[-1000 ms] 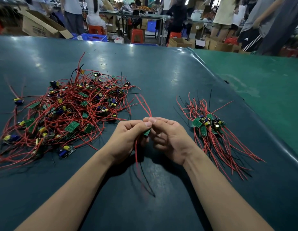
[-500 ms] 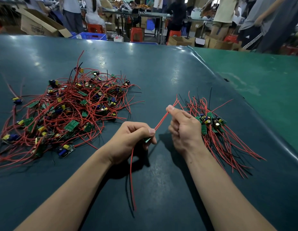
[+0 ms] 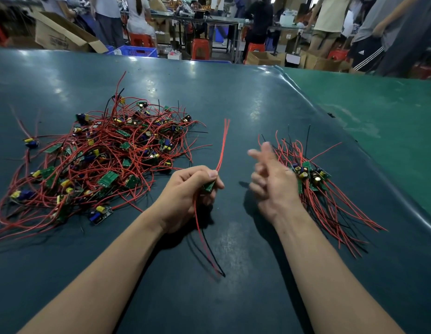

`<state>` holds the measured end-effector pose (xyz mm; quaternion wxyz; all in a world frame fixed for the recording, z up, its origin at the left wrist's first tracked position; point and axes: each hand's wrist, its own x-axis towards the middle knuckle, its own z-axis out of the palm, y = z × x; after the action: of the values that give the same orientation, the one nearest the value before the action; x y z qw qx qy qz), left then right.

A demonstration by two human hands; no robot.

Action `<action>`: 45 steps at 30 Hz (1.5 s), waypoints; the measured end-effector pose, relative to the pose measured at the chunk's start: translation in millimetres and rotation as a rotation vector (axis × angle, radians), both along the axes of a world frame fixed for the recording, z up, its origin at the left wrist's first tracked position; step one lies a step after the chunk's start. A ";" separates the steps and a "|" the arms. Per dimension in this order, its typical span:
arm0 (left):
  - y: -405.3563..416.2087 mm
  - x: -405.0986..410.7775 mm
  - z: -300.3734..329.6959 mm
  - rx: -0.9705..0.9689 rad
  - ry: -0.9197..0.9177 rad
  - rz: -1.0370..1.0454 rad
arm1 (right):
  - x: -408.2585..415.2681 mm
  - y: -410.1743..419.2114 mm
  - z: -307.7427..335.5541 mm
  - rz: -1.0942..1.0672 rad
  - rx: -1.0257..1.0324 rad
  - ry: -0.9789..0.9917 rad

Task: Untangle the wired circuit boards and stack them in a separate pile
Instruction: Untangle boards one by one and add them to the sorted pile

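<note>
At frame centre the left hand (image 3: 190, 189) pinches one freed circuit board (image 3: 209, 186), red wires trailing, while the blurred right hand (image 3: 273, 182) hangs empty, fingers loose; next, likely laying it on the right-hand pile (image 3: 313, 179).

From my feed: tangled heap (image 3: 98, 162) is mostly red wire, a few black strands, green boards with yellow and blue parts. Sorted pile (image 3: 313, 186) has the same colours. Table (image 3: 209, 97) dark teal, mat (image 3: 378, 112) brighter green.
</note>
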<state>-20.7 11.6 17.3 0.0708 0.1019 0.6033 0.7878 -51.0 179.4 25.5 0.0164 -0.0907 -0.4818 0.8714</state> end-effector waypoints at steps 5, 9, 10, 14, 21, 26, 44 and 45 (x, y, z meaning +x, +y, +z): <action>2.8 0.5 1.4 -0.014 -0.005 0.050 | 15.9 -14.7 0.8 0.470 0.236 0.043; 3.6 1.1 2.7 -0.059 0.007 0.009 | 14.5 -14.8 0.7 0.384 0.162 0.027; 3.7 0.9 2.8 -0.071 0.002 -0.001 | 14.0 -15.4 0.9 0.347 0.137 0.022; 0.0 1.7 1.9 -0.128 0.019 -0.100 | 6.8 -12.6 2.6 0.118 0.039 0.033; -6.5 2.7 0.9 -0.164 0.042 -0.245 | -2.4 -4.6 4.1 -0.144 -0.113 0.048; -6.8 2.0 -1.4 -0.099 0.036 -0.151 | -6.0 2.2 4.5 -0.269 -0.199 0.011; -2.1 -16.2 -6.2 0.117 0.052 0.477 | 20.5 -21.3 11.2 0.234 0.202 0.107; -5.2 -17.5 -7.2 0.077 0.112 0.577 | 20.0 -19.2 13.5 0.196 0.137 0.126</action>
<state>-38.2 6.4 10.1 -0.1934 -0.0278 0.5800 0.7908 -31.0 160.2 39.1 -0.0324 0.0128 -0.5448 0.8378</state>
